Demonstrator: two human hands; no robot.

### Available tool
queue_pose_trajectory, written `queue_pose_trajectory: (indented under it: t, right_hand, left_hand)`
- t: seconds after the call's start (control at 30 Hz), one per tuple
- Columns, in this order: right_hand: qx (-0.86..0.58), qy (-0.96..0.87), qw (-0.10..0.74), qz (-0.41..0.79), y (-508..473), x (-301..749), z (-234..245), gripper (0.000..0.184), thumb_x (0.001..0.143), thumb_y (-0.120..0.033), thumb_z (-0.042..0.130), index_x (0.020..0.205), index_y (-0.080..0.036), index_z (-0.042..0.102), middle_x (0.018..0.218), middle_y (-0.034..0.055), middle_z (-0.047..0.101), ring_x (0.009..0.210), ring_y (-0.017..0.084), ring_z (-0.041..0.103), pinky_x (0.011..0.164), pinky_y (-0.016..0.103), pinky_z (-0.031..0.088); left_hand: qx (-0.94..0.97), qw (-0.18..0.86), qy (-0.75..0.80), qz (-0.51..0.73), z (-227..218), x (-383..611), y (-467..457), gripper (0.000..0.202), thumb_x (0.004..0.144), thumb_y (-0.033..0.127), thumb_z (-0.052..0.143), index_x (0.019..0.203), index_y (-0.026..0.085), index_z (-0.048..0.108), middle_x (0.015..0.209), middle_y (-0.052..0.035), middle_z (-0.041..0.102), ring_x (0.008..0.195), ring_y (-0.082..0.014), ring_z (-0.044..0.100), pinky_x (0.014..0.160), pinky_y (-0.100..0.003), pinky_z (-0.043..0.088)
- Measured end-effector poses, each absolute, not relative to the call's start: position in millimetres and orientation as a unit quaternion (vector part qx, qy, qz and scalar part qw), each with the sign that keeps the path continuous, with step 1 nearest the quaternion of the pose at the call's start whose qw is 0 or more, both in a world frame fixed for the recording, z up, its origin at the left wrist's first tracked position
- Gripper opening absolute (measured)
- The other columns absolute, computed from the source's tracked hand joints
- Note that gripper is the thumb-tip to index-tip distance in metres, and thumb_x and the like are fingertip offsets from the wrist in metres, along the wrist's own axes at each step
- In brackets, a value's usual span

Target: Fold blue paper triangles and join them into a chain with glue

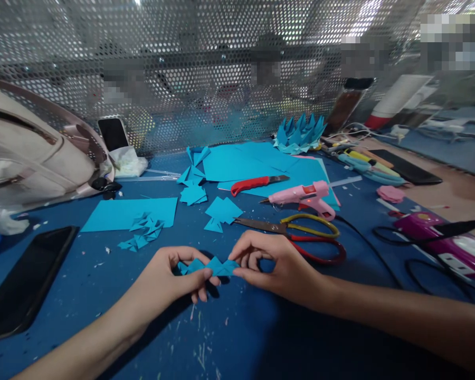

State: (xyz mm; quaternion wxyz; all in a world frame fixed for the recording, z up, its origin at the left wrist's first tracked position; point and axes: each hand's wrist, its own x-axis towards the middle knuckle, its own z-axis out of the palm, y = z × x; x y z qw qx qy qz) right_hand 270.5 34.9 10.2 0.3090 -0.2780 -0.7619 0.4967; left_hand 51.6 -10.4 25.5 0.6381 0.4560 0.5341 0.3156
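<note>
A strip of folded blue paper (217, 265) with pointed peaks is stretched between my two hands, just above the table. My left hand (182, 274) is closed on its left part, thumb in front and fingers behind. At the strip's right end, my right hand (267, 258) pinches it between thumb and forefinger. Scissors (275, 226) with yellow and red handles lie right behind my right hand. Several small folded blue pieces (144, 229) rest on and beside a blue paper sheet (114, 214) at the left. Cut blue paper squares (222, 208) lie beyond my hands.
A pink glue gun (301, 195) and a red-handled knife (257, 183) lie near stacked blue sheets (241, 161). Behind stands a spiky blue paper piece (301, 132). A phone (26, 282) and a bag (35, 142) are left; cables and a purple device (439, 245) are right.
</note>
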Motion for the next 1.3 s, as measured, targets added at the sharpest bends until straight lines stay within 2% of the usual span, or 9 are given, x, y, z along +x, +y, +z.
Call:
queue_pose_trajectory:
  t: [0.17,0.23,0.37,0.57,0.73,0.87,1.03,1.13,1.3]
  right_hand:
    - [-0.286,-0.743,0.296,0.528,36,272,14,0.007,0.091,-0.023,0.063,0.091,-0.017,0.066,0.086,0.0001,0.064,0.070,0.007,0.058,0.063,0.016,0.047]
    - [-0.296,-0.726,0.296,0.546,36,270,14,0.005,0.088,-0.022,0.066,0.089,-0.018,0.064,0.084,-0.0009,0.063,0.069,0.006,0.058,0.061,0.015,0.046]
    - [-0.318,-0.685,0.285,0.590,34,266,13,0.022,0.077,-0.021,0.076,0.092,-0.018,0.060,0.084,-0.0017,0.061,0.068,0.007,0.058,0.059,0.015,0.048]
    - [-0.352,-0.652,0.246,0.625,36,263,11,0.015,0.078,-0.021,0.073,0.087,-0.016,0.063,0.069,-0.0025,0.060,0.064,0.008,0.059,0.057,0.016,0.048]
    - [-0.355,-0.608,0.266,0.659,37,262,10,0.018,0.075,-0.023,0.075,0.084,-0.015,0.062,0.064,-0.0039,0.057,0.056,0.007,0.054,0.046,0.014,0.045]
    - [-0.359,-0.584,0.280,0.672,36,262,9,0.022,0.074,-0.027,0.078,0.086,-0.015,0.062,0.065,-0.0027,0.057,0.057,0.008,0.055,0.045,0.015,0.046]
    - [-0.359,-0.584,0.298,0.665,33,262,11,0.022,0.074,-0.027,0.078,0.086,-0.014,0.063,0.067,-0.0027,0.057,0.055,0.006,0.052,0.045,0.015,0.045]
    - [-0.356,-0.593,0.315,0.649,31,261,13,0.019,0.074,-0.024,0.077,0.083,-0.015,0.063,0.069,-0.0026,0.057,0.055,0.006,0.051,0.047,0.016,0.044]
    - [-0.352,-0.604,0.333,0.633,28,260,16,0.021,0.074,-0.029,0.078,0.080,-0.016,0.063,0.071,-0.0015,0.059,0.056,0.007,0.051,0.049,0.018,0.043]
  left_hand:
    - [0.456,0.642,0.531,0.313,23,49,-9,0.016,0.079,0.030,0.075,0.078,0.014,0.072,0.074,-0.0055,0.077,0.051,-0.0079,0.062,0.050,-0.015,0.049]
    - [0.459,0.642,0.529,0.312,22,48,-8,0.017,0.079,0.030,0.075,0.079,0.014,0.071,0.074,-0.0055,0.077,0.051,-0.0077,0.062,0.050,-0.015,0.049]
    - [0.466,0.647,0.525,0.298,21,46,-7,0.019,0.080,0.032,0.075,0.079,0.013,0.071,0.076,-0.0058,0.077,0.052,-0.0080,0.063,0.052,-0.016,0.050]
    - [0.420,0.662,0.526,0.331,29,50,-9,0.015,0.075,0.027,0.080,0.078,0.013,0.073,0.072,-0.0038,0.077,0.053,-0.0090,0.066,0.053,-0.016,0.053]
    - [0.341,0.670,0.534,0.387,32,59,-16,0.029,0.063,0.031,0.090,0.078,0.013,0.073,0.071,-0.0043,0.077,0.051,-0.0090,0.066,0.052,-0.016,0.054]
    - [0.292,0.670,0.546,0.410,33,64,-20,0.039,0.054,0.037,0.094,0.077,0.013,0.072,0.070,-0.0035,0.077,0.049,-0.0087,0.064,0.050,-0.017,0.055]
    - [0.294,0.659,0.553,0.417,28,65,-24,0.039,0.054,0.041,0.093,0.069,0.013,0.072,0.053,0.0002,0.069,0.046,-0.0082,0.061,0.048,-0.016,0.052]
    - [0.281,0.651,0.555,0.436,23,66,-28,0.038,0.054,0.040,0.094,0.068,0.014,0.070,0.054,0.0009,0.068,0.048,-0.0085,0.061,0.048,-0.015,0.051]
    - [0.222,0.618,0.569,0.496,18,73,-33,0.046,0.048,0.035,0.097,0.082,0.017,0.072,0.061,0.0030,0.072,0.058,-0.0114,0.067,0.056,-0.017,0.056]
